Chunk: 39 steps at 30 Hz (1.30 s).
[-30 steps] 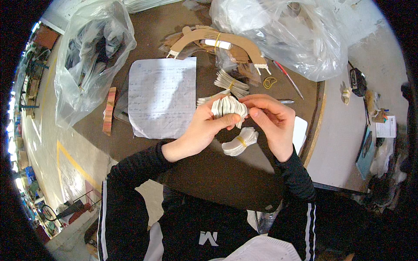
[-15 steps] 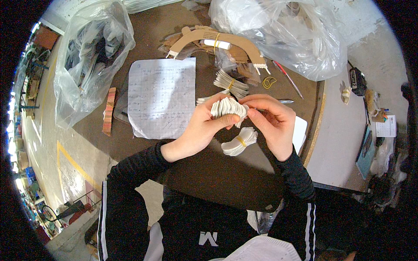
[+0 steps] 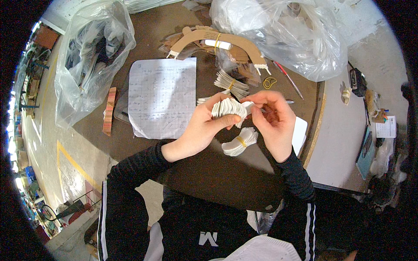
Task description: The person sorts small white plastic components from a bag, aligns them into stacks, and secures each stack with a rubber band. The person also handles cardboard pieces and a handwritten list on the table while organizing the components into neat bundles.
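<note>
nearest me is the bare near part of the dark brown tabletop. past it, between five and six o'clock from what i hold, lies a small bundle of flat white pieces bound with a yellow band. my left hand is clamped on a fanned stack of thin white flat pieces, thumb along the near side, lifted in front of my chest at twelve o'clock. my right hand comes in from three o'clock, thumb and fingertips at the stack's right end; i cannot tell whether they are closed on a piece.

from the stack, a narrow red-orange striped bundle lies at nine o'clock, with a large white grid-ruled paper sheet nearer in that direction. just beyond my hands, at twelve, sits a yellow-banded fan of white strips. a loose yellow rubber band and a red-and-silver pen lie toward two. farther, at twelve, rests a tan cardboard arc; crumpled clear plastic bags stand toward one and ten.
</note>
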Available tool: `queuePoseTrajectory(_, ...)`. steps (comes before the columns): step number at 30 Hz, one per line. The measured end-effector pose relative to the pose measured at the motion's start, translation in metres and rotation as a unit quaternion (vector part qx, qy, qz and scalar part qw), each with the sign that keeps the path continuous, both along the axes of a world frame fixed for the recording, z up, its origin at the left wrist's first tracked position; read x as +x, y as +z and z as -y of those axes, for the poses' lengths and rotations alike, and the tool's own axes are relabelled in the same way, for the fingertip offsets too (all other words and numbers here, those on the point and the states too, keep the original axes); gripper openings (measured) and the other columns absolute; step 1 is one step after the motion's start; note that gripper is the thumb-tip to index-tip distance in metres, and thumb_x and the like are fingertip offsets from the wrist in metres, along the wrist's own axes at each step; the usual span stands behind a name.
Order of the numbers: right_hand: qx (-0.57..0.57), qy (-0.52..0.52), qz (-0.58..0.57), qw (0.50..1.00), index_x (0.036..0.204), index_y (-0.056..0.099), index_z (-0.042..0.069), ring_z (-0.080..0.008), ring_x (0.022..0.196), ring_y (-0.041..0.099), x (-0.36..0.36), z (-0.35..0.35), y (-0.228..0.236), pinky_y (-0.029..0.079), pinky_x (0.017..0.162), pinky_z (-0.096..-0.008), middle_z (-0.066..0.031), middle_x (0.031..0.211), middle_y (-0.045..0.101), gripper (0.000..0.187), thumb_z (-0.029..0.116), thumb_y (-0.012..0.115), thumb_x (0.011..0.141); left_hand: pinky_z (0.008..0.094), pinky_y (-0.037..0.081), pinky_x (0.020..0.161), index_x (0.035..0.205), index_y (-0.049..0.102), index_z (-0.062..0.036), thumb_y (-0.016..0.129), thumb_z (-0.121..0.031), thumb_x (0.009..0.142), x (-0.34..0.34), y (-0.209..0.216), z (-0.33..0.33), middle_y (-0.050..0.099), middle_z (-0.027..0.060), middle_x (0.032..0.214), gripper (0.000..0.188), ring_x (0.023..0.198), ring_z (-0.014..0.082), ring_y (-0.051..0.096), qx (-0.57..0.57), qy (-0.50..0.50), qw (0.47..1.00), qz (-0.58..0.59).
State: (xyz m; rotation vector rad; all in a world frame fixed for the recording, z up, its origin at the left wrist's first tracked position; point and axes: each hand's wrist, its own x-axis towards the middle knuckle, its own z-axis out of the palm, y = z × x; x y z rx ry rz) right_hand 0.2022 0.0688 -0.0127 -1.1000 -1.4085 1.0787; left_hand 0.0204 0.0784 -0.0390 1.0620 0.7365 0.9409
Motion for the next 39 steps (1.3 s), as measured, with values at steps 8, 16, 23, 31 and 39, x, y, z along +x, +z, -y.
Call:
queuePoseTrajectory(8,0.016,0.018,0.012,1.000,0.097,0.066,0.000,-0.0124,0.085,0.064,-0.001,-0.002,0.006,0.053,0.072,-0.0262,-0.0085,0.097,0.068,0.017,-0.006,0.063,0.082,0.0220,0.043,0.061,0.110,0.049,-0.0042,0.067,-0.007,0.090,0.002,-0.002,0.000,0.058,0.0008,0.088,0.028,0.072,0.0065,0.052,-0.018,-0.001,0.999,0.033)
queuePoseTrajectory(16,0.008,-0.015,0.018,1.000,0.094,0.065,0.000,-0.0113,0.084,0.063,-0.002,-0.004,0.001,0.050,0.070,-0.0246,-0.0080,0.098,0.067,0.013,-0.003,0.066,0.082,0.0222,0.043,0.061,0.112,0.047,-0.0049,0.067,-0.006,0.089,0.004,-0.001,0.000,0.058,0.0009,0.090,0.030,0.073,0.0069,0.053,-0.034,0.014,0.998,0.048)
queuePoseTrajectory(23,0.066,0.010,0.070,0.995,0.093,0.065,0.000,-0.0108,0.082,0.061,0.002,-0.008,-0.001,0.049,0.073,-0.0240,-0.0072,0.096,0.068,0.013,0.000,0.068,0.081,0.0227,0.044,0.060,0.111,0.048,-0.0044,0.068,-0.007,0.089,0.003,-0.002,0.001,0.058,0.0009,0.087,0.029,0.072,0.0071,0.053,-0.040,0.011,0.998,0.040)
queuePoseTrajectory(31,0.019,-0.010,0.065,0.998,0.094,0.066,0.000,-0.0113,0.079,0.063,0.001,-0.005,0.002,0.049,0.066,-0.0233,-0.0082,0.097,0.068,0.014,-0.002,0.064,0.081,0.0232,0.044,0.061,0.109,0.050,-0.0036,0.069,-0.008,0.089,0.003,-0.005,0.002,0.058,0.0010,0.086,0.028,0.070,0.0077,0.052,-0.029,0.012,0.999,0.045)
queuePoseTrajectory(39,0.035,0.021,0.073,0.997,0.093,0.067,0.001,-0.0173,0.086,0.067,0.000,-0.005,0.007,0.052,0.072,-0.0265,-0.0102,0.101,0.068,0.012,0.001,0.068,0.081,0.0233,0.044,0.061,0.108,0.051,-0.0042,0.068,-0.009,0.090,0.003,-0.004,0.001,0.059,0.0010,0.086,0.025,0.072,0.0073,0.054,-0.040,0.008,0.998,0.051)
